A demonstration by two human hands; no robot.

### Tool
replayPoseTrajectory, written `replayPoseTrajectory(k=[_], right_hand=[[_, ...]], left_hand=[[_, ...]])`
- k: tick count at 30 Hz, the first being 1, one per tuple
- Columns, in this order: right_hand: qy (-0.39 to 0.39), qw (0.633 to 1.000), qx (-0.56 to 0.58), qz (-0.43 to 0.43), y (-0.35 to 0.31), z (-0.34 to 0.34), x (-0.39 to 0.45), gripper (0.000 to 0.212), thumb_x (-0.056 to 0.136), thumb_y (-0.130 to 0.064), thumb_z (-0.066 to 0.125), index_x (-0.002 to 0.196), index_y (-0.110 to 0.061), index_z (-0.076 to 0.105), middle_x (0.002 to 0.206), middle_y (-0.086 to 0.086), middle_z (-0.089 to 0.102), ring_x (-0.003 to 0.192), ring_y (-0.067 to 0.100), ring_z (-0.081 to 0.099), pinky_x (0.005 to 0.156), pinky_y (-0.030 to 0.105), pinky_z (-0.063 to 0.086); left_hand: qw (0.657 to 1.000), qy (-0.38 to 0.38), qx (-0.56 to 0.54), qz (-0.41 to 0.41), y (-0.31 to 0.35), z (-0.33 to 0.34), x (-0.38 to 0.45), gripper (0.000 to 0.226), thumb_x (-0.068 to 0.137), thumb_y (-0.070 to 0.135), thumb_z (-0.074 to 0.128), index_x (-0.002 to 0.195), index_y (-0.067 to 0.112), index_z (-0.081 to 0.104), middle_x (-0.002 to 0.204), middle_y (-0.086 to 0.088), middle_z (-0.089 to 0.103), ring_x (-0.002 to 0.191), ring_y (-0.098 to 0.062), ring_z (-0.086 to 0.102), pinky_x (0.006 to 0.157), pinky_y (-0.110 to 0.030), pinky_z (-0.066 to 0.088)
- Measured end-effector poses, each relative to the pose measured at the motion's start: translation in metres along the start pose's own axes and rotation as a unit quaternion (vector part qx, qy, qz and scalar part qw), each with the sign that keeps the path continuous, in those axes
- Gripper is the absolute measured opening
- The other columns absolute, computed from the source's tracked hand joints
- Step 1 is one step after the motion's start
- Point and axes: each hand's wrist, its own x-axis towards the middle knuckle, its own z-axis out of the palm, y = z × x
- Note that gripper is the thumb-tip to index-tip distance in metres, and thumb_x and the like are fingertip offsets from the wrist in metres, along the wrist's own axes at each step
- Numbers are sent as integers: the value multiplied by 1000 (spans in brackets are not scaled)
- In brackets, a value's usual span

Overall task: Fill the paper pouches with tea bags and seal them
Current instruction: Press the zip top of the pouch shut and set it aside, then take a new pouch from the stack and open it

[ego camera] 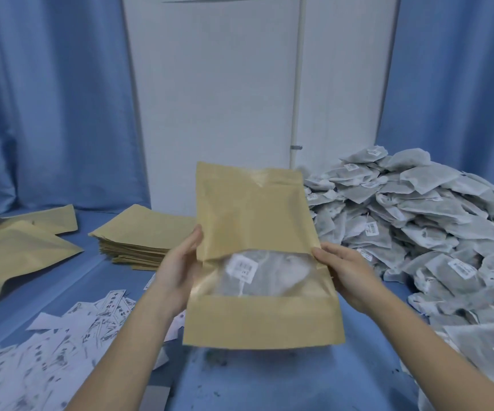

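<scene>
A brown kraft paper pouch point(254, 221) with a clear window stands upright in the middle, held above the blue table. Tea bags point(257, 272) with a white tag show through the window. My left hand point(177, 268) grips the pouch's left edge with the thumb on its front. On the opposite edge, at window height, my right hand point(346, 274) holds it. The pouch's top edge looks slightly open. A big heap of grey tea bags point(418, 221) lies to the right.
A stack of flat empty pouches point(142, 232) lies behind my left hand. More pouches point(17, 250) lie at far left. Printed paper labels point(62, 345) are scattered at the near left. Blue curtains and a white panel point(216, 99) stand behind the table.
</scene>
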Motion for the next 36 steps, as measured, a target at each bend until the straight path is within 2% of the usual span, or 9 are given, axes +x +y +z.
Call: replayPoseTrajectory(k=[6, 9, 12, 16, 23, 27, 29, 32, 36], right_hand=[[27, 987, 149, 53, -1, 69, 18, 16, 91, -5, 52, 90, 6, 62, 83, 19, 51, 72, 27, 46, 60, 30, 34], [-42, 972, 224, 64, -37, 182, 54, 16, 93, -5, 48, 80, -2, 56, 71, 16, 60, 55, 21, 58, 51, 26, 45], [-167, 935, 283, 132, -79, 326, 88, 33, 102, -29, 34, 91, -2, 49, 115, 27, 57, 96, 38, 64, 73, 43, 54], [-205, 957, 137, 154, -60, 417, 111, 52, 96, -45, 36, 130, -6, 39, 126, 23, 52, 108, 40, 58, 86, 45, 51], [-132, 984, -116, 43, 10, 384, 158, 40, 93, -32, 44, 124, -6, 49, 112, 13, 56, 106, 31, 57, 88, 33, 44], [-64, 874, -462, -137, 45, 334, 185, 62, 90, -39, 53, 137, -4, 35, 141, 13, 40, 130, 28, 37, 106, 34, 30], [-55, 778, -609, -145, 63, 305, 194, 76, 84, -56, 54, 138, -8, 30, 141, 10, 38, 130, 27, 33, 107, 39, 26], [-78, 734, -669, -87, 79, 274, 191, 89, 80, -67, 49, 144, -12, 19, 141, 6, 39, 131, 26, 31, 109, 40, 21], [22, 698, -655, -287, 80, 260, 164, 50, 77, -35, 72, 119, -13, 57, 87, 6, 68, 84, 22, 63, 74, 27, 45]], left_hand=[[979, 2, -178, 96, 7, -48, -20, 39, 88, 34, 44, 79, 18, 78, 85, -1, 74, 78, -19, 71, 68, -30, 57], [954, 44, -265, 136, 21, -81, -24, 45, 97, 38, 34, 97, 14, 72, 102, -7, 71, 105, -28, 64, 94, -43, 48], [936, 139, -289, 143, 47, -110, -22, 56, 97, 53, 30, 120, 8, 54, 119, -17, 60, 113, -34, 54, 98, -48, 39], [940, 184, -253, 138, 74, -146, -14, 41, 99, 48, 33, 106, 13, 53, 92, -1, 56, 74, -19, 56, 66, -30, 43], [948, 232, -201, 83, 75, -166, 26, 58, 100, 41, 37, 146, 9, 25, 143, -17, 40, 120, -44, 47, 87, -53, 44], [943, 261, -198, 48, 63, -173, 46, 61, 98, 41, 42, 148, 10, 24, 148, -17, 34, 128, -48, 38, 99, -52, 39], [941, 271, -198, 27, 54, -176, 52, 62, 97, 40, 46, 147, 10, 26, 146, -17, 37, 127, -49, 40, 97, -52, 40], [940, 286, -187, 2, 41, -176, 55, 63, 93, 35, 55, 145, 9, 29, 143, -20, 39, 123, -50, 43, 95, -52, 42], [949, 285, -134, -30, 27, -166, 61, 64, 84, 28, 67, 135, 5, 36, 131, -26, 44, 117, -45, 49, 93, -48, 47]])
